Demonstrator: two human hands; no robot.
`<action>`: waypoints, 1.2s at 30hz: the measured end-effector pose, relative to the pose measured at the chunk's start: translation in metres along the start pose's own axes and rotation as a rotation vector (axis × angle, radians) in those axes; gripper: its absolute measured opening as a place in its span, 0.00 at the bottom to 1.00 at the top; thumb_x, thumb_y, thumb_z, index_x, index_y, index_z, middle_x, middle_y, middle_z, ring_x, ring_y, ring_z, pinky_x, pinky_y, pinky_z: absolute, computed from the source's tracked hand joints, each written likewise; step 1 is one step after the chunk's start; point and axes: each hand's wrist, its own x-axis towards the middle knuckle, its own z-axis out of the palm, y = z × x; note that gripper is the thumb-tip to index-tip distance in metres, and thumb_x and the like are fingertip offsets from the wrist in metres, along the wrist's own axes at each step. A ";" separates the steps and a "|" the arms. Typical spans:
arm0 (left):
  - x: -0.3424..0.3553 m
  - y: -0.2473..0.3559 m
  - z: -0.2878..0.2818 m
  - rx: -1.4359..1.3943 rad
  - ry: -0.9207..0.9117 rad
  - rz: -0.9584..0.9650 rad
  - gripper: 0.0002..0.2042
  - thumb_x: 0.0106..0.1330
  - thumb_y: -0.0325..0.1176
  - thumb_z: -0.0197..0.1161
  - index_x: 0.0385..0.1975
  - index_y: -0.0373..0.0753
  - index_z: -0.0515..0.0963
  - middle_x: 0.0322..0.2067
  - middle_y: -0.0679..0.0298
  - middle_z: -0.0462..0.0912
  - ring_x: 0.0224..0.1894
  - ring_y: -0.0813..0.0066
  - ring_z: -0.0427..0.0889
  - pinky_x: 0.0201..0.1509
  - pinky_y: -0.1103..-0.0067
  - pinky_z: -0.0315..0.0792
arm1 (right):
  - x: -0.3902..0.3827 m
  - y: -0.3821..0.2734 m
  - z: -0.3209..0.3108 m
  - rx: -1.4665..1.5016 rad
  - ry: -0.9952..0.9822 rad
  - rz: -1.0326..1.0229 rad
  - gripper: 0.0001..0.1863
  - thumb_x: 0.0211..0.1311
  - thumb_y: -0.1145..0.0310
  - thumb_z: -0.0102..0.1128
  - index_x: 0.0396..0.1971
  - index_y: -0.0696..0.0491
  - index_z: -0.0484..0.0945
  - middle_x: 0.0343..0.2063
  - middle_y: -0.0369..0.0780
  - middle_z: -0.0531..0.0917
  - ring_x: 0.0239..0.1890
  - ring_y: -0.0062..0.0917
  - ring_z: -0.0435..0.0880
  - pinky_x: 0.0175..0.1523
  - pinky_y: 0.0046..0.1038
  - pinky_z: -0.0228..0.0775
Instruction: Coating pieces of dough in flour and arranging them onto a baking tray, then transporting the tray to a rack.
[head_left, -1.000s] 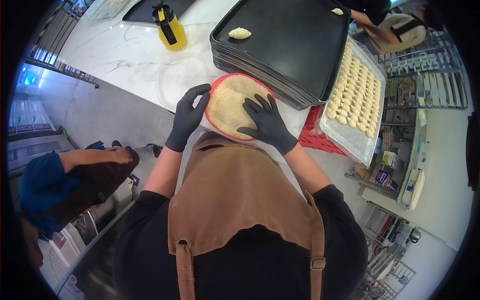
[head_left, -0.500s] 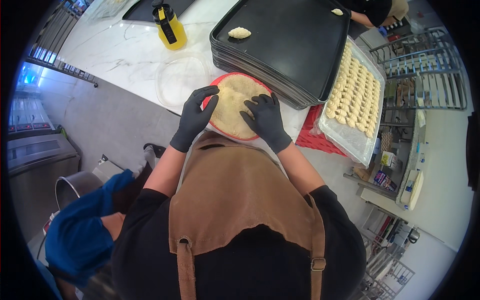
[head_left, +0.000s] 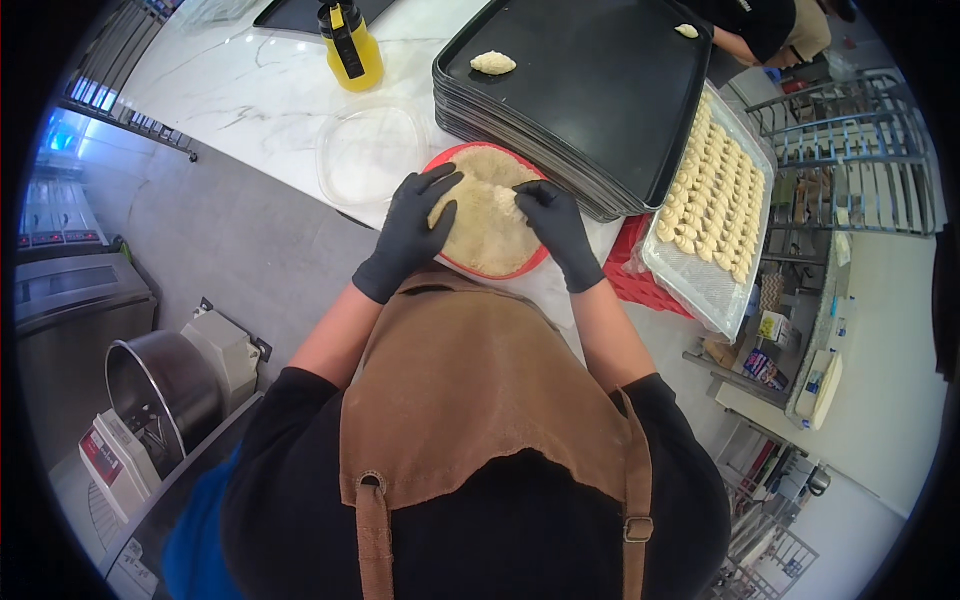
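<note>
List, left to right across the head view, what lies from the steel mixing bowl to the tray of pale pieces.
Steel mixing bowl, yellow bottle, left hand, red-rimmed bowl, right hand, tray of pale pieces.

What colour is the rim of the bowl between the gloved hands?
Red: the bowl's rim shows best in the head view.

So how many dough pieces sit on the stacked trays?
2 in view: one dough piece near the left edge of the top tray, another piece near its right edge. More could lie beyond the picture's upper edge.
</note>
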 end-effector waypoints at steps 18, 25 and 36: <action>0.020 0.016 0.015 0.061 -0.253 0.100 0.33 0.61 0.43 0.75 0.67 0.42 0.73 0.55 0.53 0.81 0.58 0.53 0.79 0.69 0.62 0.68 | -0.009 -0.015 -0.002 0.622 -0.275 0.396 0.14 0.73 0.61 0.57 0.45 0.54 0.83 0.37 0.36 0.86 0.34 0.18 0.84 0.36 0.20 0.74; 0.019 0.013 0.014 0.100 -0.141 0.120 0.22 0.60 0.44 0.75 0.50 0.41 0.85 0.38 0.58 0.87 0.43 0.58 0.84 0.51 0.66 0.76 | -0.011 -0.027 0.005 0.258 -0.171 0.230 0.18 0.74 0.57 0.58 0.48 0.56 0.82 0.40 0.39 0.87 0.41 0.28 0.87 0.41 0.28 0.76; 0.014 0.001 0.019 0.113 -0.125 0.054 0.20 0.57 0.43 0.76 0.47 0.40 0.86 0.34 0.56 0.87 0.37 0.56 0.86 0.44 0.67 0.78 | -0.036 -0.018 0.030 -0.832 0.124 -0.702 0.42 0.62 0.48 0.68 0.71 0.55 0.67 0.72 0.55 0.63 0.73 0.54 0.61 0.75 0.50 0.52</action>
